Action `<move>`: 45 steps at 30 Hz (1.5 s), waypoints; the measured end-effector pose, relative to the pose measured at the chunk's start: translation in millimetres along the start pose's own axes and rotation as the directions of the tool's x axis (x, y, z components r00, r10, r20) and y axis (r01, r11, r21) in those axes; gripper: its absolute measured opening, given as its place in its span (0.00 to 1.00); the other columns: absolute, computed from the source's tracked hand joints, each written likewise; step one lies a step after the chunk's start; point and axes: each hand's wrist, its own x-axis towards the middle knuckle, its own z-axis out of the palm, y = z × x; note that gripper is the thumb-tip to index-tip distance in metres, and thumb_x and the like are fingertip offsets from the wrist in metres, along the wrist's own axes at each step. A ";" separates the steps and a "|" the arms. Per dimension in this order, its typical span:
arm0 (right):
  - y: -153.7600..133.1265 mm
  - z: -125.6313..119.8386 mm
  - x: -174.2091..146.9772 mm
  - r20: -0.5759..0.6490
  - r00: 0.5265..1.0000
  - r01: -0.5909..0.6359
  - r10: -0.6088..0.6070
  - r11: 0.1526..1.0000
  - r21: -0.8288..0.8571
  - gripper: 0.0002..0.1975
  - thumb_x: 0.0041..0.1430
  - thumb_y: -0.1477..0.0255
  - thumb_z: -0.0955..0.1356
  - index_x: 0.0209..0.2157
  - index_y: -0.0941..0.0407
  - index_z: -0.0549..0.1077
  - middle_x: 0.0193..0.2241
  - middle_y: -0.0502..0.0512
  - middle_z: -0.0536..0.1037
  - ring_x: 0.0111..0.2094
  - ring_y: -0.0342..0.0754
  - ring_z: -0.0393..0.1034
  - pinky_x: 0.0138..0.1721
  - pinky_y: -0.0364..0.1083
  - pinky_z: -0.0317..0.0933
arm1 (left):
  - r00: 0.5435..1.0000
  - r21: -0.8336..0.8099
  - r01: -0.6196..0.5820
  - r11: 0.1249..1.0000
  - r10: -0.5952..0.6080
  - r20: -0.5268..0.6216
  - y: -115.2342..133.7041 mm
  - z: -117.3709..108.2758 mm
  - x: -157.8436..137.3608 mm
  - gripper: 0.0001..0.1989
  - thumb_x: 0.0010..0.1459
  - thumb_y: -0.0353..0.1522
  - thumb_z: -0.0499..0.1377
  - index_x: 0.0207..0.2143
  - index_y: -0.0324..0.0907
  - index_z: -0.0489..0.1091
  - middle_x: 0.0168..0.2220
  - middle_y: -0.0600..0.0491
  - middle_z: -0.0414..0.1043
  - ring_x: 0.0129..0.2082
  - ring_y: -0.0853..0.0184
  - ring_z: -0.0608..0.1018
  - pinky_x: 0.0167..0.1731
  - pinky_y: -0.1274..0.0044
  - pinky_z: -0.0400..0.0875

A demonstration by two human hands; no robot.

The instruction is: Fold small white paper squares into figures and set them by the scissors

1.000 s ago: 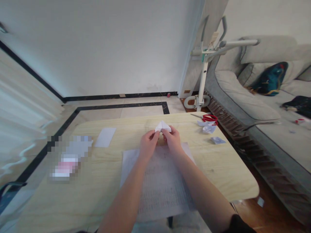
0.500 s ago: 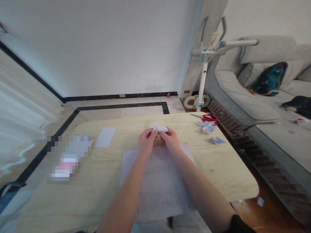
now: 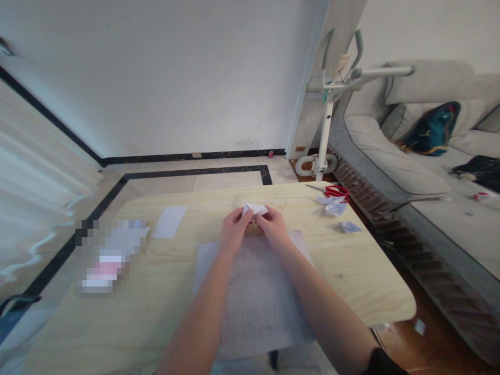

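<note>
A small piece of folded white paper (image 3: 255, 209) is held up between my two hands, above the far half of the wooden table. My left hand (image 3: 234, 226) pinches its left side, thumb toward me. On the other side my right hand (image 3: 274, 225) grips it with thumb and fingers. The fingertips behind the paper are mostly hidden. Beneath my forearms lies a large printed sheet (image 3: 265, 297), its text too blurred to read.
Red-handled scissors (image 3: 336, 194) and several folded paper pieces (image 3: 335, 209) lie at the table's far right. A flat white sheet (image 3: 169, 222) rests at the left, beside a pixelated patch (image 3: 113, 255). Beyond the right edge stands a grey sofa (image 3: 394, 161).
The folded paper has tilted slightly between my fingers, and its outline looks flatter on top. Both hands stay in nearly the same place, still holding it.
</note>
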 end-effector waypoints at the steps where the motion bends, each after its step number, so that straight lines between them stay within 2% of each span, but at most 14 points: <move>1: 0.4 0.3 -0.2 0.003 1.000 0.002 -0.002 1.000 0.000 0.06 0.46 0.68 0.69 0.25 0.56 0.72 0.18 0.47 0.70 0.20 0.41 0.59 0.22 0.41 0.52 | 1.000 0.017 0.006 1.000 -0.006 -0.018 -0.4 0.5 -0.1 0.14 0.51 0.41 0.60 0.31 0.39 0.76 0.28 0.52 0.74 0.28 0.69 0.73 0.28 0.80 0.66; 7: 6.3 1.7 0.8 0.030 1.000 -0.004 0.004 1.000 0.001 0.07 0.47 0.67 0.69 0.26 0.56 0.72 0.17 0.46 0.68 0.19 0.40 0.57 0.21 0.41 0.51 | 0.991 0.119 -0.007 0.993 0.023 -0.134 0.4 1.8 -0.9 0.12 0.52 0.39 0.59 0.29 0.39 0.75 0.26 0.53 0.73 0.28 0.69 0.73 0.28 0.80 0.65; 10: 9.7 1.3 2.1 0.024 1.000 0.002 -0.001 1.000 -0.026 0.07 0.48 0.66 0.69 0.26 0.56 0.72 0.18 0.46 0.67 0.19 0.39 0.56 0.21 0.41 0.50 | 0.984 0.233 -0.085 0.969 0.118 -0.131 2.2 1.5 -2.7 0.11 0.54 0.38 0.58 0.28 0.40 0.74 0.26 0.53 0.72 0.28 0.69 0.72 0.29 0.79 0.65; 14: 11.0 0.4 2.6 0.017 1.000 -0.009 0.010 0.998 -0.064 0.11 0.48 0.64 0.69 0.24 0.57 0.70 0.17 0.46 0.65 0.19 0.40 0.56 0.20 0.41 0.49 | 0.945 0.383 -0.238 0.893 0.304 -0.121 1.0 1.1 -5.8 0.12 0.57 0.38 0.56 0.27 0.41 0.72 0.28 0.53 0.71 0.30 0.69 0.72 0.32 0.79 0.64; 17: 9.1 0.2 1.7 0.037 0.999 -0.007 0.008 0.999 -0.051 0.11 0.49 0.63 0.69 0.23 0.57 0.69 0.16 0.45 0.64 0.18 0.40 0.56 0.20 0.41 0.48 | 0.920 0.437 -0.273 0.857 0.365 -0.141 0.3 0.6 -6.6 0.13 0.57 0.38 0.56 0.25 0.41 0.71 0.26 0.54 0.69 0.29 0.70 0.70 0.31 0.79 0.63; 19: 7.1 0.2 1.1 0.042 0.999 -0.010 0.012 0.999 -0.038 0.10 0.48 0.65 0.69 0.23 0.56 0.69 0.16 0.45 0.65 0.18 0.39 0.56 0.20 0.41 0.49 | 0.920 0.417 -0.222 0.881 0.331 -0.210 1.0 -0.6 -5.4 0.13 0.57 0.38 0.56 0.24 0.40 0.70 0.24 0.55 0.68 0.27 0.70 0.69 0.29 0.80 0.63; 23: 2.2 0.5 0.4 0.004 0.999 -0.042 0.042 0.999 0.023 0.08 0.48 0.67 0.69 0.24 0.56 0.69 0.18 0.46 0.67 0.18 0.39 0.57 0.19 0.40 0.50 | 0.931 0.214 -0.056 0.975 0.129 -0.341 2.9 -4.1 -0.3 0.13 0.56 0.40 0.56 0.28 0.39 0.71 0.21 0.56 0.67 0.22 0.70 0.69 0.24 0.80 0.63; 27: -0.4 0.3 1.0 -0.045 0.999 -0.022 0.028 0.991 0.136 0.09 0.49 0.63 0.68 0.29 0.55 0.69 0.20 0.45 0.69 0.16 0.38 0.57 0.18 0.40 0.50 | 0.973 0.180 -0.031 0.983 0.071 -0.219 2.8 -3.3 0.3 0.15 0.55 0.41 0.56 0.28 0.38 0.72 0.20 0.56 0.67 0.21 0.70 0.70 0.22 0.80 0.63; 31: -0.1 -1.2 2.1 -0.032 0.999 0.001 0.001 0.997 0.082 0.11 0.50 0.62 0.69 0.26 0.55 0.69 0.16 0.44 0.65 0.16 0.38 0.56 0.18 0.41 0.49 | 0.993 0.258 -0.080 0.963 0.098 -0.061 1.6 1.3 -4.0 0.15 0.56 0.41 0.55 0.29 0.39 0.73 0.22 0.55 0.70 0.24 0.70 0.71 0.24 0.80 0.63; 34: -3.2 -1.5 1.1 -0.036 0.999 0.011 -0.008 0.998 0.068 0.09 0.49 0.65 0.69 0.26 0.56 0.69 0.15 0.44 0.64 0.16 0.38 0.56 0.18 0.41 0.50 | 0.994 0.256 -0.076 0.964 0.094 -0.057 -0.1 2.1 -3.9 0.14 0.56 0.40 0.55 0.30 0.39 0.74 0.24 0.54 0.71 0.25 0.70 0.72 0.24 0.80 0.63; 36: -6.7 -0.9 -0.6 -0.011 1.000 0.002 -0.001 0.996 0.086 0.09 0.47 0.66 0.70 0.32 0.55 0.71 0.18 0.44 0.66 0.17 0.38 0.57 0.19 0.41 0.51 | 0.995 0.193 -0.023 0.981 0.041 -0.093 -1.3 0.9 -1.8 0.14 0.54 0.40 0.56 0.31 0.39 0.74 0.23 0.54 0.71 0.24 0.70 0.71 0.23 0.80 0.63; 39: -10.0 -0.3 -2.8 0.078 0.996 -0.044 0.036 0.993 0.111 0.16 0.45 0.68 0.70 0.40 0.53 0.72 0.22 0.45 0.68 0.18 0.39 0.59 0.19 0.41 0.54 | 0.990 0.045 0.066 0.997 -0.059 -0.129 -2.8 -1.0 1.7 0.13 0.51 0.40 0.59 0.32 0.39 0.75 0.23 0.55 0.71 0.22 0.70 0.71 0.22 0.80 0.64; 43: -6.9 -1.4 -2.0 0.129 0.990 -0.069 0.050 0.987 0.142 0.17 0.46 0.68 0.71 0.41 0.53 0.73 0.22 0.46 0.70 0.19 0.39 0.60 0.19 0.41 0.53 | 0.980 -0.205 0.167 0.964 -0.186 -0.077 -6.2 -0.7 3.8 0.14 0.46 0.39 0.62 0.32 0.38 0.74 0.27 0.53 0.74 0.25 0.69 0.74 0.24 0.78 0.67; 45: -4.0 -2.3 -0.6 0.124 0.991 -0.065 0.046 0.986 0.152 0.17 0.46 0.68 0.71 0.41 0.53 0.73 0.20 0.45 0.69 0.18 0.39 0.60 0.19 0.41 0.53 | 0.977 -0.265 0.186 0.946 -0.206 -0.050 -8.9 0.0 4.2 0.14 0.46 0.39 0.63 0.32 0.38 0.74 0.28 0.52 0.74 0.25 0.68 0.75 0.25 0.78 0.67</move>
